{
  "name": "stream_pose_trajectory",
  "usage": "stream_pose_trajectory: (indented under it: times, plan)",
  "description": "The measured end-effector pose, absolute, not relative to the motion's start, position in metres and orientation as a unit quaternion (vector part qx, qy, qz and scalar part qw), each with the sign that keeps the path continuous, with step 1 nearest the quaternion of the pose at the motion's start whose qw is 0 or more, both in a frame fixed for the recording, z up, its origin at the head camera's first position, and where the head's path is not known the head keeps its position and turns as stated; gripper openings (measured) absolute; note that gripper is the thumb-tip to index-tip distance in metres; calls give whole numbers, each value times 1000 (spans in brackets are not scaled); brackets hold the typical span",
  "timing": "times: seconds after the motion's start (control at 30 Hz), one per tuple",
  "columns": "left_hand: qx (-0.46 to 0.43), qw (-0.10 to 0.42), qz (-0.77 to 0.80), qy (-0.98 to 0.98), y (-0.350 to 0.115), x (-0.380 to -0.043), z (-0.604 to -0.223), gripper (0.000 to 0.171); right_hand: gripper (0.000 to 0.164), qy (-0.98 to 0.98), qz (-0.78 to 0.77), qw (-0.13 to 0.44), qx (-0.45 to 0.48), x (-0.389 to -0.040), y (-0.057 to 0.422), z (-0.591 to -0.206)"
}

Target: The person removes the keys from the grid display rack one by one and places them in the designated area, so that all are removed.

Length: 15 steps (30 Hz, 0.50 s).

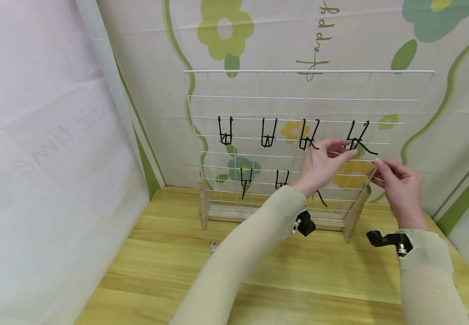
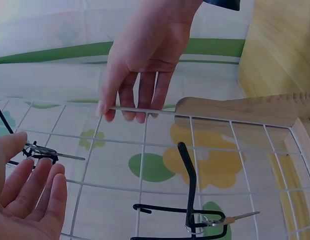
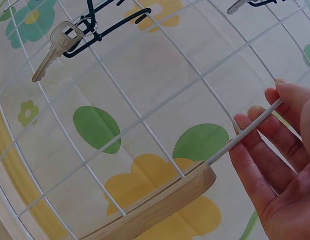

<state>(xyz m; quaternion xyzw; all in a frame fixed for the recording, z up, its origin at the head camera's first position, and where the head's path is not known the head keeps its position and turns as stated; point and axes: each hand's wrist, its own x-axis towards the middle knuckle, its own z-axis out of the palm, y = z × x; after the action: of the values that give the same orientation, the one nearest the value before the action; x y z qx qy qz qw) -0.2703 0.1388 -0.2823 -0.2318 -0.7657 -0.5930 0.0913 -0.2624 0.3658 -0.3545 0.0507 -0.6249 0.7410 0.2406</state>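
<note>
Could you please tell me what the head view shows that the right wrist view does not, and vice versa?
Only the head view shows the left-hand grip, the sleeves and the green lettering. Only the right wrist view shows a key clearly, on a hook, with its shape distinct. Both show the right-hand grip at the side of the white wire grid, plus black hooks and a wooden foot.

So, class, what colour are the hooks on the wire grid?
Black; the hooks show best in the head view.
</note>
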Motion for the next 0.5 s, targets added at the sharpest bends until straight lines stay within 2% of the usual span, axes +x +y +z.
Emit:
stream_pose_trajectory:
  times: [0.2,0.5]
  plan:
    - [-226,108,-592,-766,143,-271,-280,24,30,-622,744,239,48,-263,365,-354]
    - [-203,132,-587,-772,152,-270,-278,16,32,-620,746,239,45,-262,365,-354]
